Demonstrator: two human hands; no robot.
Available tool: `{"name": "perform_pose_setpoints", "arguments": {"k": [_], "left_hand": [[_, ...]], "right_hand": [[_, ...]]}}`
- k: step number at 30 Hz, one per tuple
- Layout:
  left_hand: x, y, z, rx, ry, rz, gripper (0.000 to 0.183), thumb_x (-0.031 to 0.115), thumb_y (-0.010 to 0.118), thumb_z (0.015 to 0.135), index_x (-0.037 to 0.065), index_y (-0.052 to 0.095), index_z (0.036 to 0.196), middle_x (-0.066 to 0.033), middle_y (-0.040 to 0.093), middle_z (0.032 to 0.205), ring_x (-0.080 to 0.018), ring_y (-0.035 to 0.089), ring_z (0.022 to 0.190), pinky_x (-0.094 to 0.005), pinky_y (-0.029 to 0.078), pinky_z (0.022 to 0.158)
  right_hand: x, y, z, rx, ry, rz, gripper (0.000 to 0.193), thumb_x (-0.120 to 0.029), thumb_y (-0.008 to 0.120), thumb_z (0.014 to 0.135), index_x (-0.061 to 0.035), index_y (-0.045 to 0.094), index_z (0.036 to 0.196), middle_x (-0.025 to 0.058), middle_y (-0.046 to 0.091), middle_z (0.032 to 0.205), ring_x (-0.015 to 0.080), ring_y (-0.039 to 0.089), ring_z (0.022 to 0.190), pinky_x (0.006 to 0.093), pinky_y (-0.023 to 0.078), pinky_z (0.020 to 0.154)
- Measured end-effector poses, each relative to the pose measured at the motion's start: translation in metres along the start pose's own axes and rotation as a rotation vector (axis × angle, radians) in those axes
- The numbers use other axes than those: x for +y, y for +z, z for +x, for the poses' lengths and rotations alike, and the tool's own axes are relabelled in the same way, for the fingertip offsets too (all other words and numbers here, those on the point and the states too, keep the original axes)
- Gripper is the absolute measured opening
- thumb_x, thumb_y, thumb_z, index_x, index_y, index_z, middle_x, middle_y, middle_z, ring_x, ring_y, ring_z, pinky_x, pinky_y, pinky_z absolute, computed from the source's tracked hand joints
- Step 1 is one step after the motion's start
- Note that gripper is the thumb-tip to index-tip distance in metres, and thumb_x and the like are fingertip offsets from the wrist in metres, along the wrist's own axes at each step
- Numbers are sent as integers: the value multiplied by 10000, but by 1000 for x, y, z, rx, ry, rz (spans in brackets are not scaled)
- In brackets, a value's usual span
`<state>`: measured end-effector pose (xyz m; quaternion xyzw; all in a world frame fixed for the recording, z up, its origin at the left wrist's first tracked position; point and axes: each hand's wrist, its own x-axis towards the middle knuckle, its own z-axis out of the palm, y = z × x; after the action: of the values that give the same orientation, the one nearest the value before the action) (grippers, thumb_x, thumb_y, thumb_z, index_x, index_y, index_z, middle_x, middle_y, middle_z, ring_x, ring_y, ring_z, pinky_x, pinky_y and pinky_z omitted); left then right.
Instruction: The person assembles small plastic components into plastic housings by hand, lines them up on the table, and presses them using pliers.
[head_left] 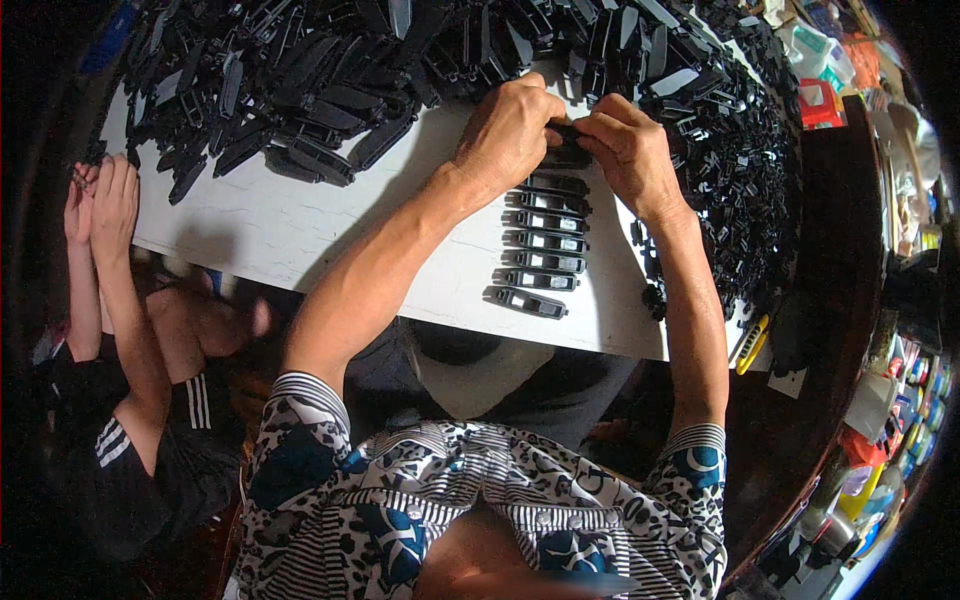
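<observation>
Both hands meet over the far part of the white table (430, 250). My left hand (510, 135) is closed, thumb and fingers pinching the left end of a black plastic part (568, 131). At its other end my right hand (632, 158) is closed on it too. Fingers hide most of this part. Just below my hands runs a column of similar long black plastic parts (545, 240), lying crosswise one under another. Several have a pale rectangle in the middle. The nearest one (532, 302) lies slightly tilted by the table's front edge.
Heaped long black parts (310, 90) cover the table's far side. Small black pieces (735, 190) are piled at the right. A yellow cutter (752, 343) lies at the right front corner. Another person's hands (108, 205) are at the left edge. Mixed goods (890, 430) line the far right.
</observation>
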<state>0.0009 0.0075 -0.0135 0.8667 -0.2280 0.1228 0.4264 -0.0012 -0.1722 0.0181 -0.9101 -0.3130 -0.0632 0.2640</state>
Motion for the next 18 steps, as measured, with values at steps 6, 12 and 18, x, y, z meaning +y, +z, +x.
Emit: {"name": "perform_pose_setpoints", "arguments": {"k": [6, 12, 18], "left_hand": [[2, -6, 0, -60, -49, 27, 182, -81, 655, 716, -10, 705, 877, -195, 611, 882, -321, 634, 800, -378, 535, 733], [-1, -4, -1, -40, -34, 21, 160, -75, 668, 704, -21, 692, 852, -174, 598, 844, -306, 628, 776, -383, 522, 694], [-3, -1, -1, -13, -27, -23, 170, -76, 685, 678, -27, 682, 841, -155, 582, 804, -298, 612, 753, -391, 501, 667]], "right_hand": [[-4, -4, 6, -40, -34, -24, 71, 23, 608, 735, 22, 587, 803, 131, 538, 808, 309, 586, 716, 391, 481, 629], [2, -2, 7, -54, -1, 78, 67, -1, 596, 767, 19, 600, 830, 143, 541, 807, 312, 585, 720, 386, 476, 627], [6, -3, 20, -157, 91, 84, 100, -17, 583, 787, 11, 629, 872, 161, 567, 809, 329, 585, 732, 383, 478, 654]]}}
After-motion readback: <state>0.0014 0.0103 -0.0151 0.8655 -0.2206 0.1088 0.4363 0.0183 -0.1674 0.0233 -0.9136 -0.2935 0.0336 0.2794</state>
